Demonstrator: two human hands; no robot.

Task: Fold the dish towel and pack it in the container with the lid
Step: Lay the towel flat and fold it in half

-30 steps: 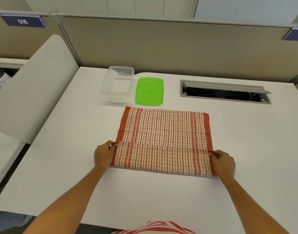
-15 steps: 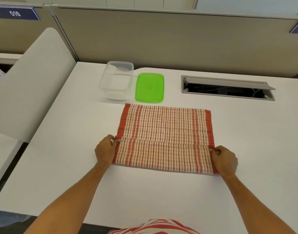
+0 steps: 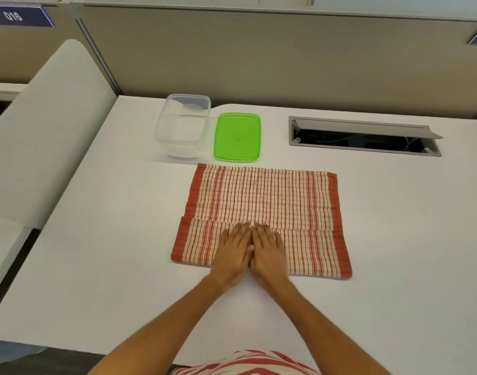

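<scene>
A red-and-cream striped dish towel lies flat on the white desk, its near strip folded over onto itself. My left hand and my right hand rest side by side, palms down, on the middle of that folded strip, fingers straight and holding nothing. Beyond the towel's far left corner stands a clear plastic container, empty and uncovered. Its green lid lies flat on the desk just to the right of it.
The white desk ends at a beige partition wall behind the container. An open cable hatch is sunk into the desk at the back right. A white side panel rises at the left edge.
Both hands have let go of the towel's left and right edges and come together in the middle of the folded strip, now pressing flat on it.
</scene>
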